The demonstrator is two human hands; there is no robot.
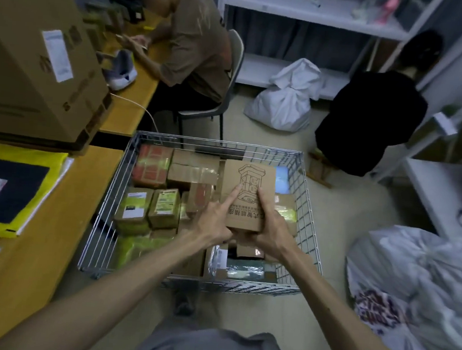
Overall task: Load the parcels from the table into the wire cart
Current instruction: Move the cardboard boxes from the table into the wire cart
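A cardboard box (247, 182) printed with a line drawing is held in both hands above the wire cart (309, 209), over the cart's 1 o'clock quarter, with its printed face turned upward. The box's near end is gripped by the left hand (214, 223) from 7 o'clock: the index finger is laid straight along the printed face, and the other fingers are curled beneath the near edge. From 5 o'clock the box is clasped by the right hand (274, 230), with fingers pressed on the top face and the rest tucked under. Whether the box touches the load beneath cannot be told.

The cart is packed with parcels (165, 205): green-labelled cartons are stacked at its 9 o'clock, a red-printed parcel (152, 168) is lodged at 11 o'clock, and plastic-wrapped packets are laid at 6 o'clock.

The table (50, 243) is set against the cart's 9 o'clock side. A yellow mailer (50, 181) and, farther off, a large carton (38, 60) are placed on it. A seated person (191, 45) is seen at 11 o'clock from the cart, and a person in black (369, 117) at 2 o'clock. One white bag (287, 96) is dropped on the floor at 1 o'clock.
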